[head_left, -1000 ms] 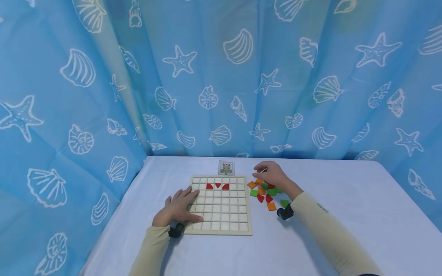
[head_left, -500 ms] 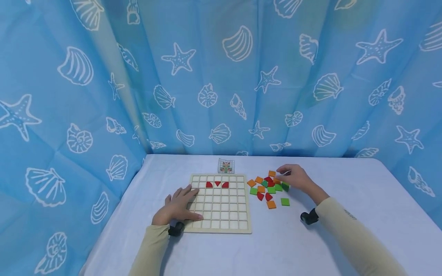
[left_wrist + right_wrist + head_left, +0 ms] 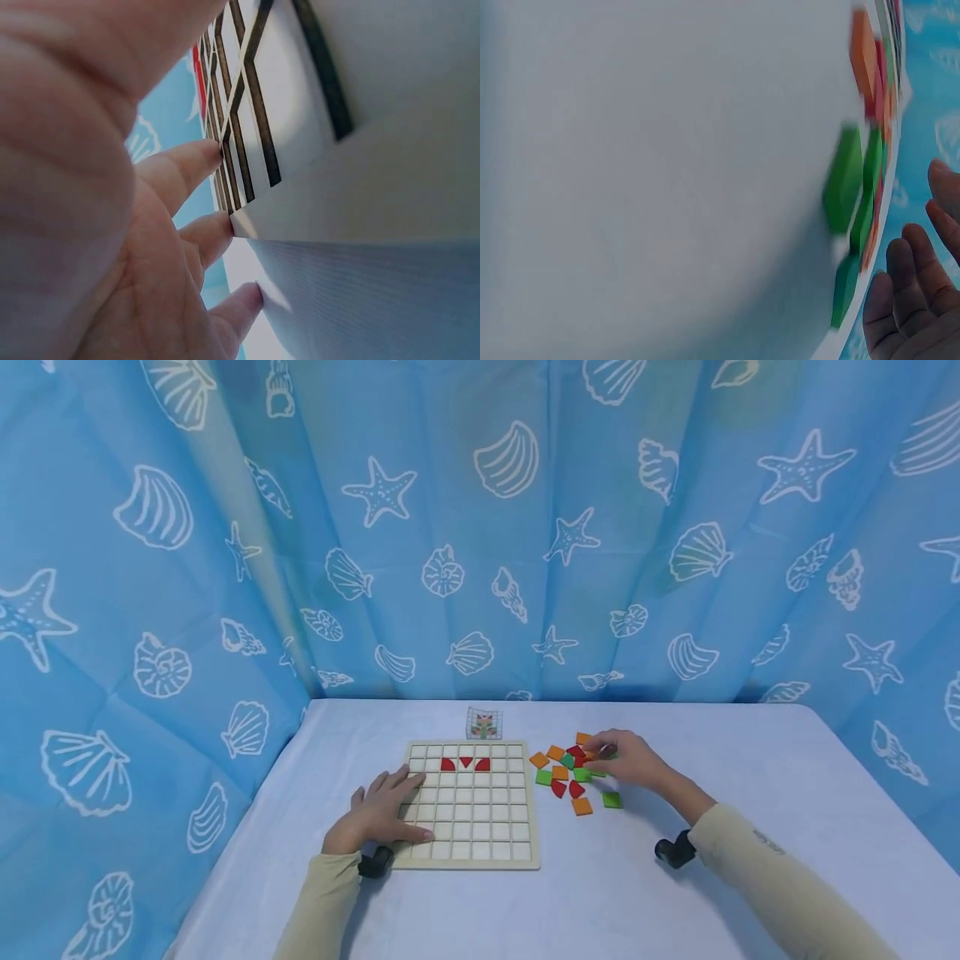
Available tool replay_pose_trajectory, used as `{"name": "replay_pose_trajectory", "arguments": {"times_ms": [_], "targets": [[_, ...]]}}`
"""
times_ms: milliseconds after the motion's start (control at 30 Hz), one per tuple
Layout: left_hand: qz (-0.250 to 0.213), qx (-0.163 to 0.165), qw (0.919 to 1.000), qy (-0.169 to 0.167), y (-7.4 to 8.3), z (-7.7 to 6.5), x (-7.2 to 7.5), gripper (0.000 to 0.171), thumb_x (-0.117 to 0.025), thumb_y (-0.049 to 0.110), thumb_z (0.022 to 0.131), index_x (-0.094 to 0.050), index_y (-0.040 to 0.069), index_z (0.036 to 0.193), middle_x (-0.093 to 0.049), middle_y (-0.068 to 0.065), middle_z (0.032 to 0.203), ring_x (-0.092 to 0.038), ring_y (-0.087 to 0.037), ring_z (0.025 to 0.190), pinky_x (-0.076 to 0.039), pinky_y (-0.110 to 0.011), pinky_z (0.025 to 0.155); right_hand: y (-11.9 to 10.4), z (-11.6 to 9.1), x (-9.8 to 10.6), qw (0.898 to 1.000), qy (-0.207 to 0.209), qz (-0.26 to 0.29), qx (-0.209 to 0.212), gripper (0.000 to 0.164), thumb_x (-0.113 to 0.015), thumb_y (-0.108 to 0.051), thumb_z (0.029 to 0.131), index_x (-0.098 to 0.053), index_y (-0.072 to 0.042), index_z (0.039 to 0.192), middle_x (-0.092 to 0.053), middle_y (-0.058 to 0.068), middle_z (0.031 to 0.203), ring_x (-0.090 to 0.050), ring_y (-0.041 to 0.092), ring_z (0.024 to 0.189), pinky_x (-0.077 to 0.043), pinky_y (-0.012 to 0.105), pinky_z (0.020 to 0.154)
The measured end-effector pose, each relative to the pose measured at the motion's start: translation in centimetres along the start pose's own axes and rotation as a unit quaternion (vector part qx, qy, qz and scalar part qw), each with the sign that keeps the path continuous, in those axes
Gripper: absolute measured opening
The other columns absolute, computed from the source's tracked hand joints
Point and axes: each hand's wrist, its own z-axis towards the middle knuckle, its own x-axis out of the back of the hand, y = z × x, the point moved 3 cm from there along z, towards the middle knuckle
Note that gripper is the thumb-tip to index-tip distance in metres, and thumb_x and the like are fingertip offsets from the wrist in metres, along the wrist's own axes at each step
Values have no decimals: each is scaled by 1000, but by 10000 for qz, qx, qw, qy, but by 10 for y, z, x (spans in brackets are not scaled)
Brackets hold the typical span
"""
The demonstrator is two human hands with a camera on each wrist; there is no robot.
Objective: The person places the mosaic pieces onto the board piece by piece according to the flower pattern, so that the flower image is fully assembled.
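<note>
My left hand lies with spread fingers over the left edge of a pale wooden grid board. In the left wrist view, fingertips touch the board's rim. Two red quarter-round pieces and a red triangle between them sit in an upper row of the board. My right hand is over the far right part of a pile of coloured pieces, its fingers loosely bent. In the right wrist view its fingers show no piece between them, and green pieces lie nearby.
Orange squares, green squares and red pieces lie loose right of the board. A small patterned card lies behind it. The white-covered table meets a blue shell-print curtain at the back.
My right hand moved right across the pile, then slightly back left with its fingertips over the pieces. Some pieces at the pile's far side have been uncovered. The left hand stays put on the board.
</note>
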Motion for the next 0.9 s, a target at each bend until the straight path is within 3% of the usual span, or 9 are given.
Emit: {"name": "replay_pose_trajectory", "arguments": {"times_ms": [200, 367, 533, 900], "targets": [[-17, 55, 10000, -62, 2, -2, 0, 103, -83, 55, 71, -32, 23, 156, -18, -11, 166, -10, -42, 152, -5, -71, 116, -17, -18, -17, 9971, -444, 2, 626, 21, -80, -17, 83, -73, -13, 102, -70, -1, 96, -63, 16, 91, -58, 31, 81], [-40, 83, 10000, -32, 0, 0, 0, 103, -84, 54, 71, -33, 23, 155, -20, -11, 165, -12, -42, 151, -6, -72, 115, -21, -30, -26, 9901, -857, 60, 1111, 20, -81, -20, 82, -74, -14, 100, -71, -4, 94, -62, 12, 85, -55, 21, 73], [-72, 45, 10000, 16, -1, -1, 2, 103, -84, 55, 70, -34, 22, 155, -21, -12, 165, -14, -43, 150, -8, -73, 114, -24, -34, -31, 9887, -963, -6, 1145, 23, -82, -21, 81, -74, -15, 102, -72, -5, 96, -61, 11, 86, -54, 19, 72], [-77, 22, 10000, 53, 3, -4, 4, 102, -84, 54, 70, -36, 21, 154, -22, -12, 165, -14, -44, 150, -8, -73, 114, -29, -36, -37, 9912, -651, -713, 911, 21, -84, -18, 79, -73, -23, 97, -67, -12, 92, -57, 9, 85, -54, 26, 78]]}}
